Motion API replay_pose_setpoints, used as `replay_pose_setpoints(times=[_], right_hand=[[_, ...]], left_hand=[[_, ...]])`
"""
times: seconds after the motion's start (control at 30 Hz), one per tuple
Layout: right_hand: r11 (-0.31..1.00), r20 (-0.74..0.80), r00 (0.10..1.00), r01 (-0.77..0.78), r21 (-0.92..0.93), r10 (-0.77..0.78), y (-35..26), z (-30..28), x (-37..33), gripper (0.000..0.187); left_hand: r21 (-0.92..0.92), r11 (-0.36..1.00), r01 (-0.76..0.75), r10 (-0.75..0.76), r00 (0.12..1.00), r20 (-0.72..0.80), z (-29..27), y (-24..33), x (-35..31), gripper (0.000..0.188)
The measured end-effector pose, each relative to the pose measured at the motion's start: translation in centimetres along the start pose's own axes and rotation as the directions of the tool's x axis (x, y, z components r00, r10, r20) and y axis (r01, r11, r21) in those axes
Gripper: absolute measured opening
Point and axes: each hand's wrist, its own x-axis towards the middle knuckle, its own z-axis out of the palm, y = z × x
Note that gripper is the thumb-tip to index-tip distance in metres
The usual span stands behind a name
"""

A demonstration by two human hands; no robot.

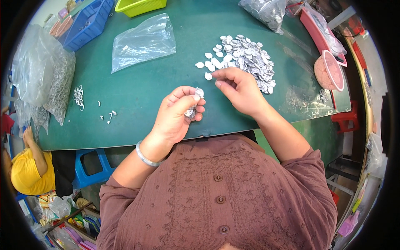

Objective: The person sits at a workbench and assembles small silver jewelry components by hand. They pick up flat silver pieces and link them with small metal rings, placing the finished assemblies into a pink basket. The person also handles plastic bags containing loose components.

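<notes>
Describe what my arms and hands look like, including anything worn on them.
Your left hand and right hand are gloveless. A silvery rounded bangle circles the left wrist; none shows on the right. Loose brown sleeves leave the forearms uncovered.

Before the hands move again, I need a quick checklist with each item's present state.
1. Left hand gripping silver pieces: ok, several show between its fingers.
2. Right hand free of pieces: cannot tell, its curled fingers hide the palm.
3. Pile near the right hand: ok, just beyond it.
4. All loose pieces gathered in: not ok, stray pieces lie left of the pile.
5. Clear plastic bag away from both hands: ok, it lies farther back on the table.
</notes>
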Motion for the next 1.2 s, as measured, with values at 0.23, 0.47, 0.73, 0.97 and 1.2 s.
replay_pose_setpoints(times=[0.23, 0.47, 0.73, 0.97, 1.2], right_hand=[[0.832, 0.089, 0.968, 0.249, -0.496, -0.236, 0.8, 0.2, 2.2, 0.016], [0.797, 0.138, 0.935, 0.352, -0.49, -0.328, 1.5, 0.2, 2.6, 0.011], [0.989, 0.267, 0.957, 0.136, -0.057, -0.116, -1.7, -0.5, 1.8, 0.015], [0.972, 0.281, 0.958, -0.116, 0.204, 0.055, -1.6, -0.1, 1.0, 0.019], [0.88, 0.317, 0.935, -0.278, 0.384, 0.157, -1.7, -0.2, -0.1, 0.018]], left_hand=[[-0.244, 0.969, 0.026, 0.006, 0.992, 0.128, -1.1, 0.2, 0.3, 0.006], [-0.087, 0.995, 0.053, -0.054, 0.999, 0.0, -0.9, 0.0, 0.3, 0.01], [0.076, 0.997, 0.024, -0.02, 0.998, -0.051, -0.3, 0.2, 0.4, 0.016], [0.162, 0.987, -0.001, 0.009, 0.999, -0.048, 0.2, 0.0, 0.3, 0.011], [0.135, 0.99, -0.044, 0.053, 0.997, -0.063, 0.3, -0.3, 0.1, 0.01]])
